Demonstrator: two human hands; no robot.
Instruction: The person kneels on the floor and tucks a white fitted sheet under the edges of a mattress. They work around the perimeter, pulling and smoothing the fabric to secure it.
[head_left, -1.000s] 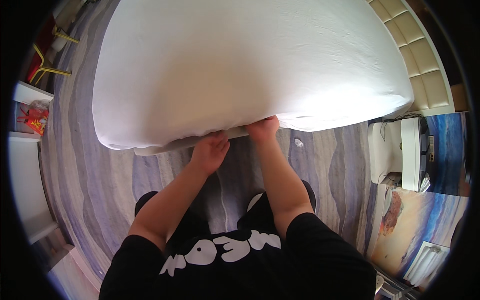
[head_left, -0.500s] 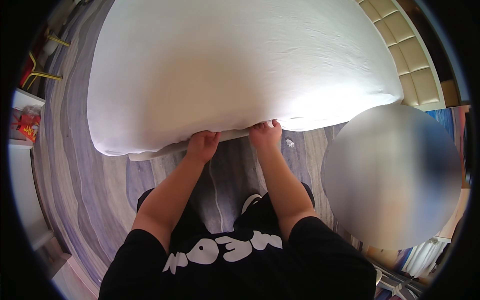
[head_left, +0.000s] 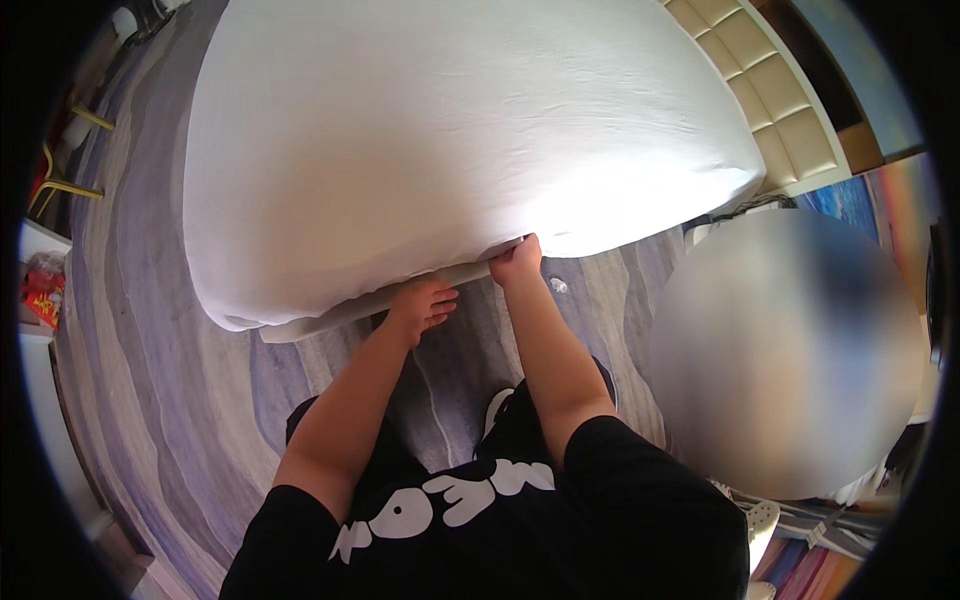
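- Sheet (head_left: 450,130): white fitted cloth, lying stretched over the mattress and filling the upper half of the view. Judged soft, light and limp, likely to crease and to slip off a corner if pulled unevenly.
- Best hold, by judgement: the hem along the near edge, pinched at the fold where the cloth is turning under.
- Mattress (head_left: 330,318): showing as a pale strip under the sheet's near edge. Judged bulky and heavy, with some give.
- Left hand (head_left: 420,303): lying palm down against the underside of the near edge, fingers spread narrowly and pointing right. Whether it is pinching cloth cannot be told.
- Right hand (head_left: 516,262): curled into a fist at the near edge, apparently gripping the hem.
- Forearms: both are reaching forward from the body, almost straight.
- Rug (head_left: 180,400): grey and violet wavy pattern, lying beneath the bed.
- Headboard (head_left: 770,90): cream, padded, at the upper right.
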